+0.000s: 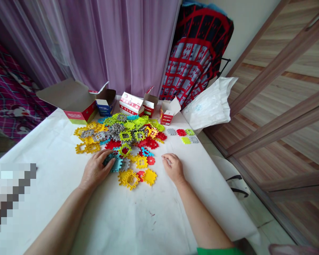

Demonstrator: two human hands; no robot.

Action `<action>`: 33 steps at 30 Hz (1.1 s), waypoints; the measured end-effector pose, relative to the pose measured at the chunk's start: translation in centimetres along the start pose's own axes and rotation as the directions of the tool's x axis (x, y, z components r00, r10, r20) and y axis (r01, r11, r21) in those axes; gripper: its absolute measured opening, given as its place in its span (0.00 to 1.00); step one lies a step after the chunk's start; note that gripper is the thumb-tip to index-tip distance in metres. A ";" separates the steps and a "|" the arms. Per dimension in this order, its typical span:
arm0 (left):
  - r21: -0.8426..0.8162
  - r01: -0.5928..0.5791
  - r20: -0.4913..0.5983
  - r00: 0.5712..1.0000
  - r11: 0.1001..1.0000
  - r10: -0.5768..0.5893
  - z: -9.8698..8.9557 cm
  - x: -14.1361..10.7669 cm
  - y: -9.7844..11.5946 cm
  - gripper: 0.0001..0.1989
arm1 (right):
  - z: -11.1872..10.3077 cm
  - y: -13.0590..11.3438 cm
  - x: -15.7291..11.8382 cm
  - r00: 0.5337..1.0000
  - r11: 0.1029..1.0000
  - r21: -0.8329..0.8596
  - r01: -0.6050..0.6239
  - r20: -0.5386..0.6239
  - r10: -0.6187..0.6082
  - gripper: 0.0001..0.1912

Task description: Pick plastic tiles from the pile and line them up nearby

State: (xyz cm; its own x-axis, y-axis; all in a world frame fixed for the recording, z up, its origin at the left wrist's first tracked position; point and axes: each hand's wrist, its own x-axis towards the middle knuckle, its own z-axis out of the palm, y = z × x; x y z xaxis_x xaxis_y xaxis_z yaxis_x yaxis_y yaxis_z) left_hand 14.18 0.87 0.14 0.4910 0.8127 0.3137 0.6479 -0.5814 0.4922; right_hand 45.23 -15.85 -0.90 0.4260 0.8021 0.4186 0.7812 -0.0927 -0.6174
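**Plastic interlocking tiles (119, 141):** a loose heap of yellow, grey, red, green and blue pieces, lying in the middle of your table, overlapping so that many lower ones are hidden.

**Left hand (97, 169):** on the near left edge of the heap, fingers close together and curled over a blue tile (116, 164); they cover part of it, so its full outline is hidden.

**Right hand (174, 168):** on the white table cover (159, 219), just right of the heap, with fingers loosely curled together. You can't tell whether they hold anything small.

**Nearest pieces:** a red tile (150, 160) lies just left of your right hand; yellow tiles (149, 176) lie between your hands.

**Apart from the heap:** a small group of tiles (186, 136) lies to the right.

**Behind:** open red-and-white cardboard boxes (69, 99) stand along the far edge, before a purple curtain (133, 42).

**Hard to make out:** a pixelated patch (7, 202) hides the left edge; a blurred pinkish shape (292, 249) is cut off at the bottom right corner.

**Sleeve:** a green sleeve (218, 251) shows at the bottom edge.
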 end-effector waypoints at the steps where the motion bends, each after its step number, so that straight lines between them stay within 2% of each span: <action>1: 0.001 -0.003 0.004 1.000 1.000 0.003 0.0 0.0 0.0 0.30 | 0.0 -0.5 -0.4 1.000 1.000 0.008 0.021 0.018 -0.021 0.11; 6: 0.012 -0.020 0.000 1.000 1.000 0.020 -0.1 0.0 0.0 0.29 | -0.2 -2.6 -2.6 0.976 0.983 0.017 0.183 0.114 -0.184 0.09; 9: 0.019 -0.028 -0.008 1.000 0.999 0.028 0.0 0.0 -0.1 0.28 | -0.6 -3.4 -3.8 0.944 0.962 -0.033 0.272 0.202 -0.260 0.17; 12: 0.013 -0.033 -0.013 0.999 0.999 0.033 0.1 0.0 -0.2 0.27 | -0.9 -4.2 -4.5 0.922 0.949 -0.102 0.297 0.290 -0.258 0.27; 16: 0.004 -0.033 -0.018 0.999 0.999 0.033 0.2 0.0 -0.3 0.28 | -1.1 -4.9 -4.6 0.914 0.949 -0.138 0.284 0.337 -0.225 0.30; 27: 0.009 -0.049 -0.013 0.999 0.999 0.049 0.1 -0.1 -0.2 0.28 | -1.3 -4.3 -4.4 0.915 0.943 -0.096 0.320 0.291 -0.281 0.18; 30: 0.010 -0.047 -0.006 0.999 0.999 0.047 0.0 -0.1 0.0 0.28 | -1.0 -4.0 -4.3 0.942 0.959 -0.076 0.274 0.219 -0.252 0.19; 33: 0.017 -0.043 0.003 0.999 0.999 0.043 0.0 -0.1 0.0 0.28 | -0.6 -3.2 -4.2 0.976 0.977 -0.069 0.201 0.099 -0.194 0.23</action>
State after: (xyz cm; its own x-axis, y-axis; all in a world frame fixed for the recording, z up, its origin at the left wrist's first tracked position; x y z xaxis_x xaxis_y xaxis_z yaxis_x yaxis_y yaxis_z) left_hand 14.11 0.82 0.13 0.5196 0.7871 0.3323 0.6363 -0.6161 0.4643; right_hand 41.21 -19.30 -0.31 0.2193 0.8590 0.4626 0.8807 0.0297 -0.4728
